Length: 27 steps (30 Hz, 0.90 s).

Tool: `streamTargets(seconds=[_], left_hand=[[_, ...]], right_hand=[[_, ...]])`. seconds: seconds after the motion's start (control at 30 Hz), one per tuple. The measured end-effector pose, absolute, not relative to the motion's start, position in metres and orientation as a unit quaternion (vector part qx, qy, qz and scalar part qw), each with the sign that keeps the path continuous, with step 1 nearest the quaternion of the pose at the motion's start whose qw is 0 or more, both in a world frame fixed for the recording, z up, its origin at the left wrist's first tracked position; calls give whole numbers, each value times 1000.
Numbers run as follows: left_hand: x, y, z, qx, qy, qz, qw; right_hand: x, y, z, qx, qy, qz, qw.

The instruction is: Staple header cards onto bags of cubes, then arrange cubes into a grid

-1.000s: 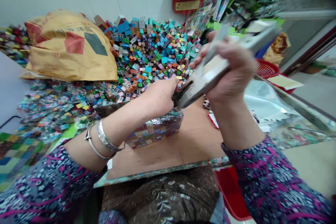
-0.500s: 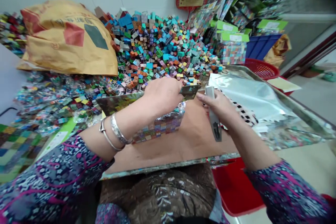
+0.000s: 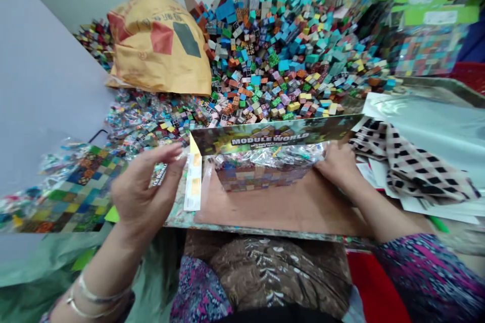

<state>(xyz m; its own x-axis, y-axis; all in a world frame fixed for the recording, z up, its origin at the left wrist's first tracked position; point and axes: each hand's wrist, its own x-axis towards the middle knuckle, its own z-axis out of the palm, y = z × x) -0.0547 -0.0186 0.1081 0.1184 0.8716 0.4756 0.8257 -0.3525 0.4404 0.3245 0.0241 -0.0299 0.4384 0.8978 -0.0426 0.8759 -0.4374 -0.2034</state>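
A clear plastic bag of small patterned toy blocks (image 3: 261,176) stands on the brown board, with a folded header card (image 3: 273,136) reading "MODULE WORLD" along its top. My right hand (image 3: 337,166) is closed at the bag's right end, its fingertips partly hidden. Left of the bag, my left hand (image 3: 146,186) is raised, fingers curved and thumb apart, with nothing held. Close to its fingertips is a white label strip (image 3: 193,181) with yellow patches at the card's left end. The stapler is out of view.
A large heap of loose toy blocks (image 3: 273,55) lies behind, beside a yellow sack (image 3: 159,45). At the right are a checked cloth (image 3: 420,161) and silvery plastic sheets (image 3: 428,116). A packed block bag (image 3: 79,186) lies left. Below the table's right front is a red bin (image 3: 375,282).
My left hand has left the header card and moved left. My right hand no longer shows the stapler and is now at the bag's right end. The view has shifted left.
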Motion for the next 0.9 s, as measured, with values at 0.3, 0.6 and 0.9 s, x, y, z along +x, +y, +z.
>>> streamTargets(seconds=[0.3, 0.6, 0.9], left_hand=[[-101, 15, 5, 556, 794, 150, 196], [-94, 13, -16, 407, 729, 339, 433], [-83, -41, 6, 295, 653, 401, 571]], right_hand=[[317, 19, -29, -845, -534, 35, 6], [279, -49, 16, -786, -617, -53, -8], [163, -78, 24, -460, -758, 367, 279]])
